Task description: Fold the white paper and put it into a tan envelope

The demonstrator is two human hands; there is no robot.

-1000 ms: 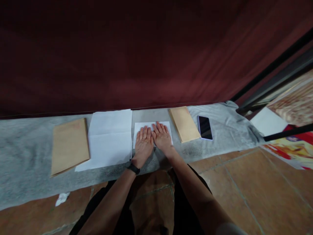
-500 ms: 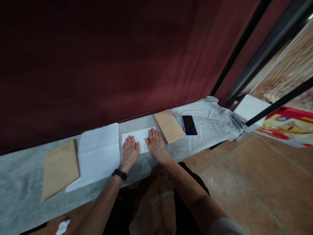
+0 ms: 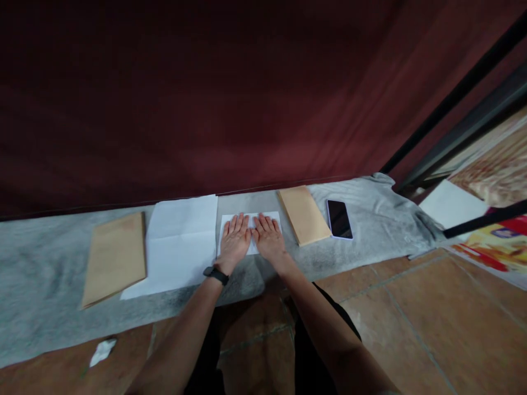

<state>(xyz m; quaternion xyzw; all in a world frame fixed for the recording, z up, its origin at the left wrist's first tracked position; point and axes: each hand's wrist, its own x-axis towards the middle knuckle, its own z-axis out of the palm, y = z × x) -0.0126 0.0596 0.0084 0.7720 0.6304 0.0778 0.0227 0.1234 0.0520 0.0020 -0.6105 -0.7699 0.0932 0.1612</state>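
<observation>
Small white paper: This piece [image 3: 252,248] lay flat on the gray cloth [image 3: 370,219], in front of the person and under both hands. It was plain white and looked rectangular, wider from side to side than from front to back. Its far edge ran straight, and the two far corners showed beyond the fingers. A strip of its surface was visible between the hands. Whether it was a single layer or folded could not be told.
Left hand: The hand [image 3: 235,240] was open, palm down, with fingers extended over the left half of the small white paper. A black wristband [image 3: 216,274] circled the wrist.
Right hand: The hand [image 3: 268,239] was open, palm down, with fingers extended over the right half. The two thumbs were near each other.
Large white sheet: This sheet [image 3: 181,241] lay just to the left of the small white paper. A crease crossed it from side to side.
Left brown packet: The packet [image 3: 116,258] lay at the left edge of the large white sheet, its near edge slanted.
Right brown packet: The packet [image 3: 304,215] lay just to the right of the small white paper, set at an angle.
Phone: The phone [image 3: 340,219] lay beside the right brown packet, with a dark screen and a pale purple rim.
Floor: A crumpled white scrap [image 3: 102,351] lay on the brown tiles [image 3: 411,296].
</observation>
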